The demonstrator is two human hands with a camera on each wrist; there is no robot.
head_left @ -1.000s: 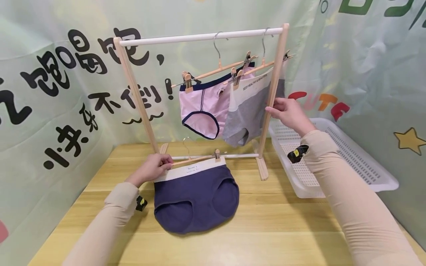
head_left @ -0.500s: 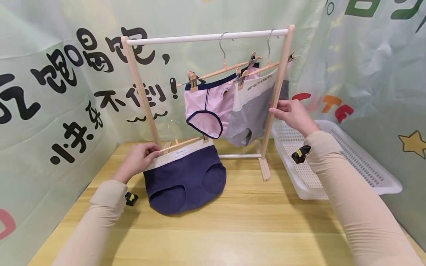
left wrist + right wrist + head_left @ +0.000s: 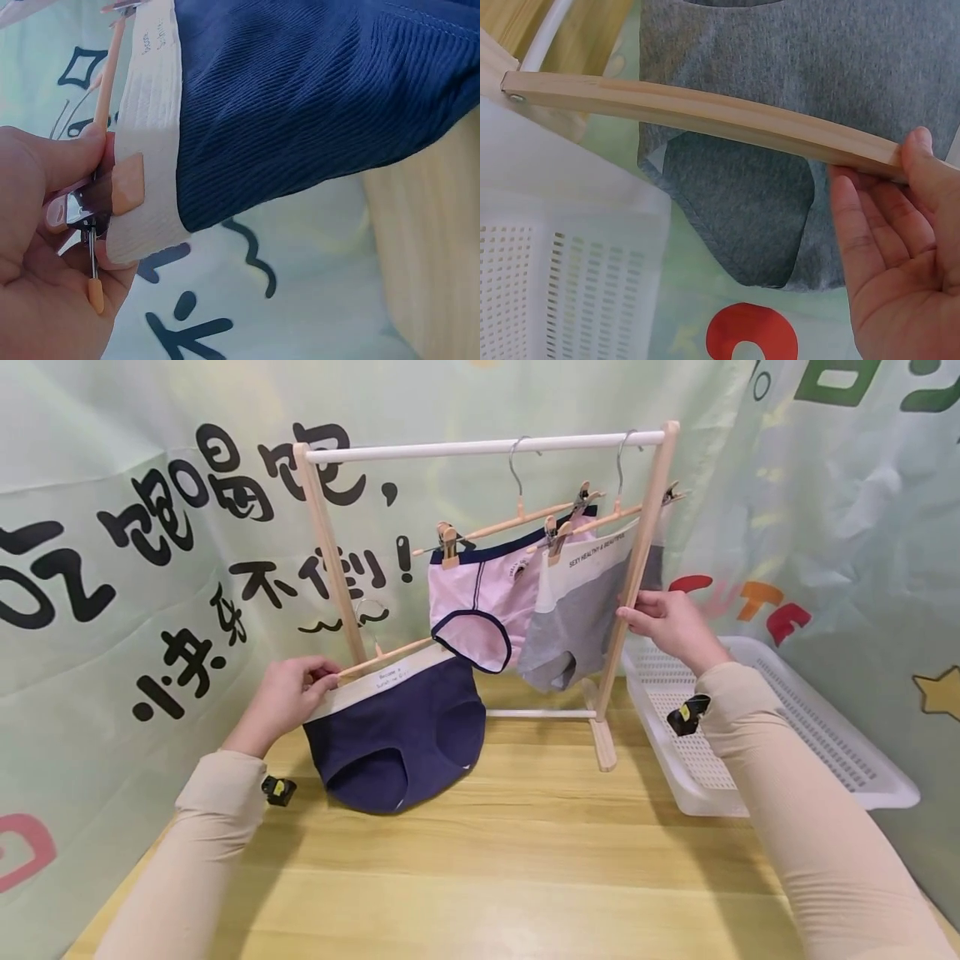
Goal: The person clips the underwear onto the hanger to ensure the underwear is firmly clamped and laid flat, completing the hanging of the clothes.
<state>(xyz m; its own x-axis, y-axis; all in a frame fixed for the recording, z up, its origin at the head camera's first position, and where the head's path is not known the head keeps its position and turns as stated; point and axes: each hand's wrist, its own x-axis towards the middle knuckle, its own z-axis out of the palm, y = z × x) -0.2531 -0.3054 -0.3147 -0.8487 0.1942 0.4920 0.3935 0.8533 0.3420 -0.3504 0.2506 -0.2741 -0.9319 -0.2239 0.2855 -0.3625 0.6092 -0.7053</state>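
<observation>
My left hand (image 3: 279, 697) grips the left end of a wooden clip hanger (image 3: 386, 657). From this hanger hang navy underpants (image 3: 408, 727) with a white waistband, tilted, close in front of the rack's left post. In the left wrist view, the clip (image 3: 127, 185) bites the waistband (image 3: 150, 112) beside my thumb. The hanger's thin metal hook (image 3: 371, 606) stands up below the rack's top bar. My right hand (image 3: 675, 625) pinches the right wooden post (image 3: 727, 120) of the drying rack between thumb and fingers. Grey underpants (image 3: 573, 618) hang just behind that post.
Pink underpants (image 3: 483, 597) with navy trim hang beside the grey pair from the white top bar (image 3: 450, 449). A white perforated basket (image 3: 888, 789) stands on the right of the wooden table (image 3: 525, 860). Printed cloth walls (image 3: 150, 435) enclose the back and sides.
My left hand has lifted the hanger with the navy underpants and moved it left, toward the rack's left post. My right hand keeps its hold on the right post. The head view has shifted slightly.
</observation>
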